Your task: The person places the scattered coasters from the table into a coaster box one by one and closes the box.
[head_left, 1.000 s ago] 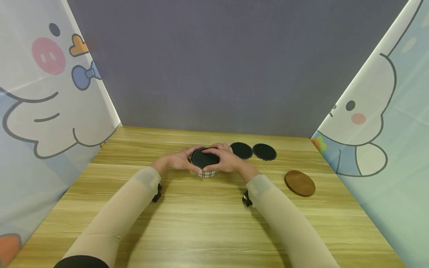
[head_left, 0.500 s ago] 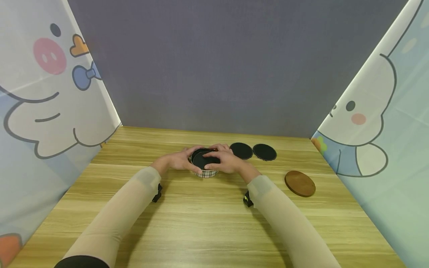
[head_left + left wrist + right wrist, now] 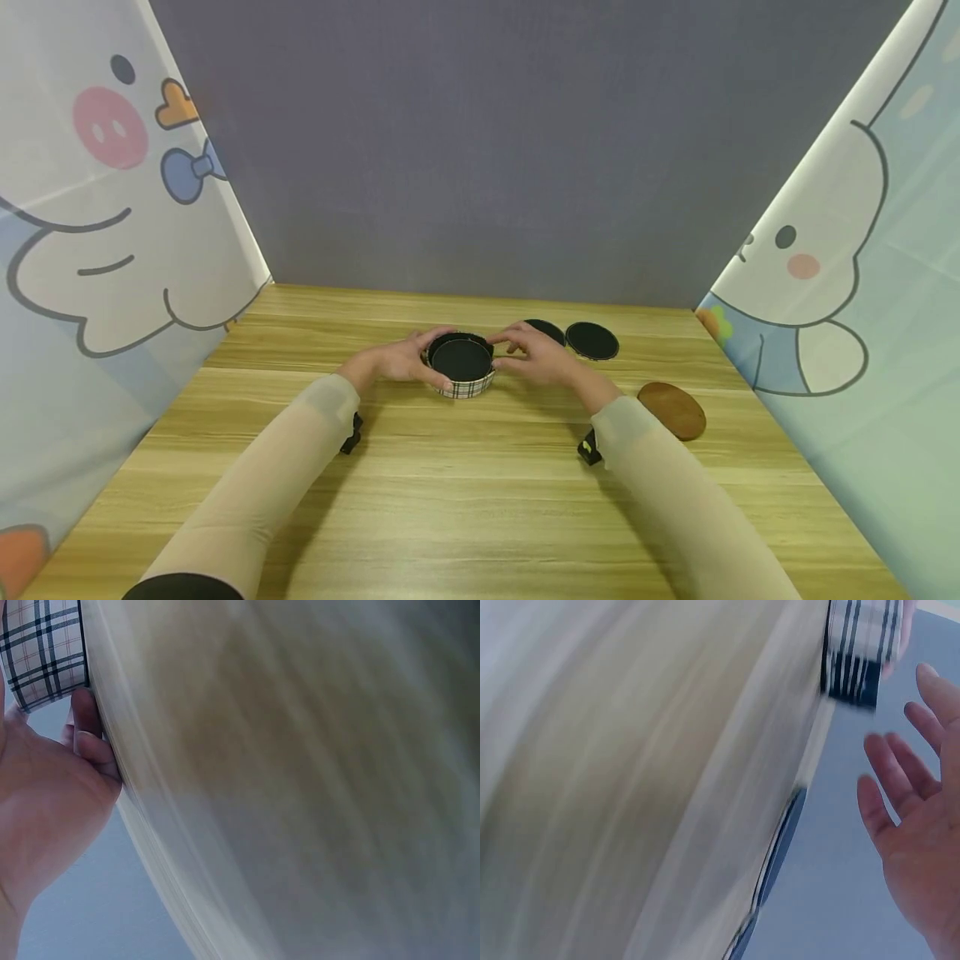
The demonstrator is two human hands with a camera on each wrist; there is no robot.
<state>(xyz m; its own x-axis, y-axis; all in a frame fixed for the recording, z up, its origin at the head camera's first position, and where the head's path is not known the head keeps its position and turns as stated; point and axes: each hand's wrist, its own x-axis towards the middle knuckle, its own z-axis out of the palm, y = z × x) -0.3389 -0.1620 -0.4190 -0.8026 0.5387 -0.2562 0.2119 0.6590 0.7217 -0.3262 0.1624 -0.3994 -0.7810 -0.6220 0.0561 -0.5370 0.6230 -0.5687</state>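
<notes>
A round coaster holder (image 3: pixel 467 389) with a white and black plaid side stands on the table near the middle of the head view. Inside it lies a black round coaster (image 3: pixel 461 362), a little below the rim. My left hand (image 3: pixel 405 358) grips the holder's left side, thumb at the front and fingers behind. In the left wrist view the plaid side (image 3: pixel 46 652) shows above that palm. My right hand (image 3: pixel 538 357) hovers just right of the holder with loosely bent fingers, holding nothing. The right wrist view shows a gap between its fingertips and the holder (image 3: pixel 864 634).
Two flat black coasters lie behind and right of the holder; the right one (image 3: pixel 592 341) is fully visible, the other coaster (image 3: pixel 552 330) partly hidden by my right hand. A brown wooden disc (image 3: pixel 670 408) lies further right, partly behind the sleeve. A grey wall backs the table.
My right hand has lifted off the coaster and moved right, away from the holder. The coaster sits lower inside the holder than before. My left hand stays in place.
</notes>
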